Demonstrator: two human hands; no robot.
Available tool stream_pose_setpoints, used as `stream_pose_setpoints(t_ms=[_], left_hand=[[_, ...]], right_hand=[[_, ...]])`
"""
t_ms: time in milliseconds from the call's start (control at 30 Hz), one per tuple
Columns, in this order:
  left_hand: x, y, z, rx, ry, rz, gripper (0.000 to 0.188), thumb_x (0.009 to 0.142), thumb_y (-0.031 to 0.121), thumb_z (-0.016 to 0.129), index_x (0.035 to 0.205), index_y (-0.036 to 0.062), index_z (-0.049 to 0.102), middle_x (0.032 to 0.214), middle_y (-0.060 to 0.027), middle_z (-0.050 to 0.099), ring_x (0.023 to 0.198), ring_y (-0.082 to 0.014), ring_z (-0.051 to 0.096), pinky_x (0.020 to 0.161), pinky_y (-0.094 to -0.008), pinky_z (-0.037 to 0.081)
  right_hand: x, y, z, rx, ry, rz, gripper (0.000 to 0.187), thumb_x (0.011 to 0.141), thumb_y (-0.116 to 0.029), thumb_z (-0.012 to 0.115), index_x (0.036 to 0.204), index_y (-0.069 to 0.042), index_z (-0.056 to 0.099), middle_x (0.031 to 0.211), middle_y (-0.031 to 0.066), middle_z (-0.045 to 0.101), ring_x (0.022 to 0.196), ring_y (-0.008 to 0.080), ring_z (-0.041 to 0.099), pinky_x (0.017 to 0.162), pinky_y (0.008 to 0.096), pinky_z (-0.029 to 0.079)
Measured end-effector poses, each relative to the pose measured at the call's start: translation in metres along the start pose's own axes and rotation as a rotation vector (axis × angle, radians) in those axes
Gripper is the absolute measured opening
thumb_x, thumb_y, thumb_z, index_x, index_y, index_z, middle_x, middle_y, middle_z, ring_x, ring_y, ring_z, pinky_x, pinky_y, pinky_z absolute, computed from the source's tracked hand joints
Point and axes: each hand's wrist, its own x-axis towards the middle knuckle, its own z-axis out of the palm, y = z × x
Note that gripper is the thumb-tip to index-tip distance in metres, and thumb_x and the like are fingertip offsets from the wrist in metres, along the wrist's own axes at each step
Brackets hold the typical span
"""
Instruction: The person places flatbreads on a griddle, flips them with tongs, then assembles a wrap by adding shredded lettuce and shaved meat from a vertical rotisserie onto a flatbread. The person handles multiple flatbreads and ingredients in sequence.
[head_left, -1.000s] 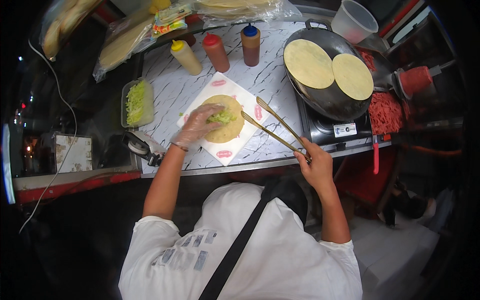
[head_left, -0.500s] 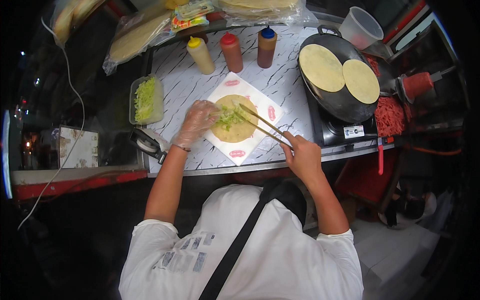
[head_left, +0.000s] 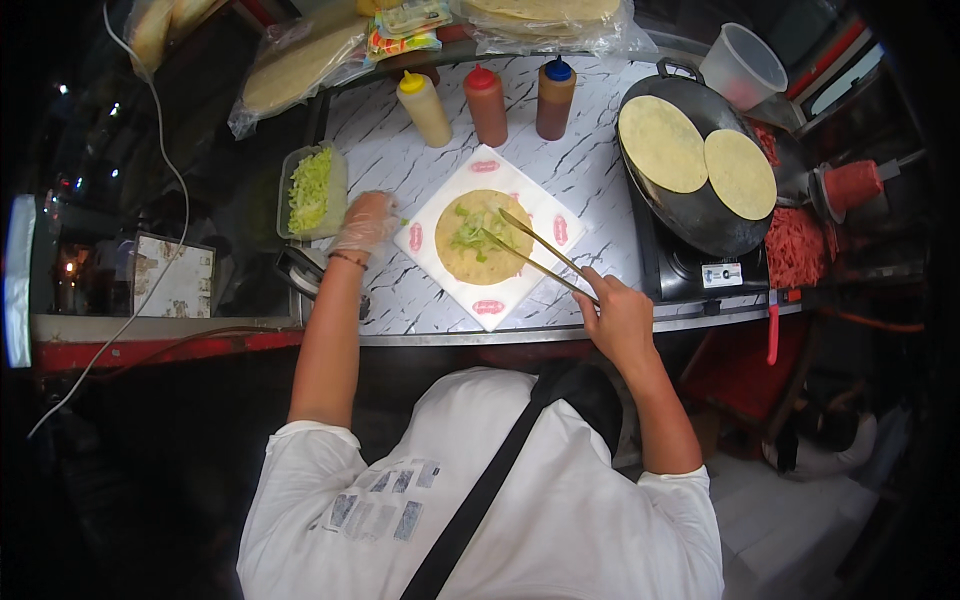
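A round tortilla (head_left: 465, 265) lies on a white paper sheet (head_left: 487, 165) with red printed marks, turned cornerwise on the counter. Shredded lettuce (head_left: 475, 228) is spread over its middle. My right hand (head_left: 618, 318) grips metal tongs (head_left: 555, 265) whose two tips reach into the lettuce. Inside a clear plastic glove, my left hand (head_left: 367, 222) is between the paper and a clear tub (head_left: 338, 195) of shredded lettuce, close by the tub's right side. Its fingers are too blurred to read. A small green shred is beside the glove.
Three squeeze bottles (head_left: 487, 110) stand behind the paper. At right, a black pan (head_left: 700, 225) on a burner holds two tortillas, with shredded red meat (head_left: 795, 255) beside it. Bagged tortillas (head_left: 545, 12) line the back. A dark device (head_left: 297, 270) sits by my left forearm.
My left hand has moved left from the tortilla toward the lettuce tub. The tongs remain over the lettuce. The whole view has shifted slightly.
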Motion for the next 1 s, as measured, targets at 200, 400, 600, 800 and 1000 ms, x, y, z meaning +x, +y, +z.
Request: stream_pose_setpoints(t_ms=[200, 400, 600, 800, 1000], left_hand=[[0.009, 0.025, -0.003, -0.033, -0.103, 0.009, 0.017, 0.08, 0.014, 0.069, 0.092, 0.0031, 0.074, 0.097, -0.0207, 0.073, 0.093, -0.0365, 0.07, 0.084, -0.0426, 0.054], [-0.007, 0.078, 0.005, -0.434, -0.101, 0.405, 0.014, 0.085, 0.01, 0.073, 0.095, 0.0005, 0.075, 0.092, -0.0151, 0.073, 0.083, -0.0308, 0.067, 0.081, -0.0387, 0.054], [-0.011, 0.086, 0.012, -0.282, 0.193, 0.524, 0.015, 0.08, 0.012, 0.079, 0.094, 0.0074, 0.078, 0.103, -0.0114, 0.072, 0.099, -0.0294, 0.064, 0.091, -0.0396, 0.05], [-0.015, 0.081, 0.014, -0.458, 0.148, 0.554, 0.03, 0.078, 0.016, 0.08, 0.106, 0.0084, 0.076, 0.115, -0.0107, 0.07, 0.118, -0.0305, 0.059, 0.104, -0.0421, 0.045], [-0.016, 0.108, 0.034, -0.192, 0.15, 0.561, 0.061, 0.077, 0.032, 0.081, 0.13, 0.0055, 0.064, 0.132, -0.015, 0.064, 0.133, -0.037, 0.049, 0.118, -0.0554, 0.029]], right_hand=[[-0.011, 0.017, -0.012, 0.08, 0.051, 0.013, 0.037, 0.09, -0.027, 0.072, 0.122, -0.009, 0.067, 0.078, 0.0125, 0.066, 0.065, 0.0343, 0.068, 0.057, 0.0445, 0.052], [-0.004, 0.024, -0.01, 0.102, 0.058, -0.015, 0.035, 0.09, -0.026, 0.07, 0.121, -0.009, 0.068, 0.078, 0.012, 0.066, 0.064, 0.0338, 0.068, 0.057, 0.0442, 0.052], [-0.006, 0.026, -0.015, 0.035, -0.018, -0.042, 0.03, 0.09, -0.024, 0.071, 0.117, -0.011, 0.069, 0.076, 0.0087, 0.065, 0.062, 0.032, 0.067, 0.056, 0.0426, 0.053], [-0.01, 0.029, -0.024, -0.005, -0.017, -0.04, 0.035, 0.088, -0.024, 0.073, 0.12, -0.012, 0.068, 0.077, 0.0091, 0.065, 0.064, 0.0316, 0.066, 0.056, 0.0424, 0.052], [-0.039, 0.033, -0.072, 0.084, 0.147, 0.066, 0.038, 0.088, -0.025, 0.074, 0.122, -0.01, 0.068, 0.077, 0.0099, 0.063, 0.064, 0.0313, 0.065, 0.057, 0.0418, 0.05]])
